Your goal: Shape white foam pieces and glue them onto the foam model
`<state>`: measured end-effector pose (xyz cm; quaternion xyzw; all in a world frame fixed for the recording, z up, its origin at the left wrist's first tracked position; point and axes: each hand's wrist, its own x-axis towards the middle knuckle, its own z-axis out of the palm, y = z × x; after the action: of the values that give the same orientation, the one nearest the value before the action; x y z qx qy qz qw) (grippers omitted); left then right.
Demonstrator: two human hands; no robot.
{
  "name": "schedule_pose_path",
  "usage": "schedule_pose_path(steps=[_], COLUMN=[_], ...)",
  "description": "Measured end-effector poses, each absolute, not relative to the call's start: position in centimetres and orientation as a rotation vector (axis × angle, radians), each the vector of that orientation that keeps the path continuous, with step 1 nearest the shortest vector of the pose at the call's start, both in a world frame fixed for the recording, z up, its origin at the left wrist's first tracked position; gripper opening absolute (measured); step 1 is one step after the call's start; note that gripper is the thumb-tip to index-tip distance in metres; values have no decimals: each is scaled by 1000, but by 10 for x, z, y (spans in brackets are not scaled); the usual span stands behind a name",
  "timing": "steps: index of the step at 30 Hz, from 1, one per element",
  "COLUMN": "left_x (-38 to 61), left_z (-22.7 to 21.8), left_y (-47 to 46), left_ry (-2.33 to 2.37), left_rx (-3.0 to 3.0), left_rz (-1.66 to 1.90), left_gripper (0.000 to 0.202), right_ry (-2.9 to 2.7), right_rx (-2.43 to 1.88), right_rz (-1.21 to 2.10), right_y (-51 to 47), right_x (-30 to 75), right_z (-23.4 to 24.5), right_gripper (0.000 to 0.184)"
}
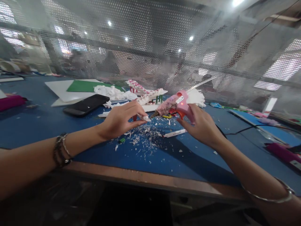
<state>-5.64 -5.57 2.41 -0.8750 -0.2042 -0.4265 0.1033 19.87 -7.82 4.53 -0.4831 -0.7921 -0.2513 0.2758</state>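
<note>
My right hand (199,125) grips a pink glue gun (175,105), its nozzle pointing left toward a small white piece (147,118). That piece is pinched in the fingertips of my left hand (121,119), just above the blue table (35,125). The gun's tip sits a short way right of the piece. A red light shows on the gun, and a clear glue stick juts from its back. Several white scraps (145,138) lie scattered on the table under both hands.
A black phone (86,105) lies left of my hands. Behind them stands a white and pink foam model (145,94) with white paper, green and white sheets (77,86). A white stick (175,133), a black cord (246,128) and a perforated screen (150,47) are nearby.
</note>
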Motion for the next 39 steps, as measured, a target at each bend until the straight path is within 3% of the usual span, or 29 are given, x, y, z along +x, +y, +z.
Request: schedule_pose_path(steps=[39], left_x=[-56], left_z=[27], left_y=[-58], left_ry=[-568], left_rx=[-2541], left_rz=[-1237], left_gripper=[9], right_ry=[-2150], right_rx=[-1327], right_rz=[-662], right_y=[-80], right_x=[199], right_z=[48], right_gripper=[32])
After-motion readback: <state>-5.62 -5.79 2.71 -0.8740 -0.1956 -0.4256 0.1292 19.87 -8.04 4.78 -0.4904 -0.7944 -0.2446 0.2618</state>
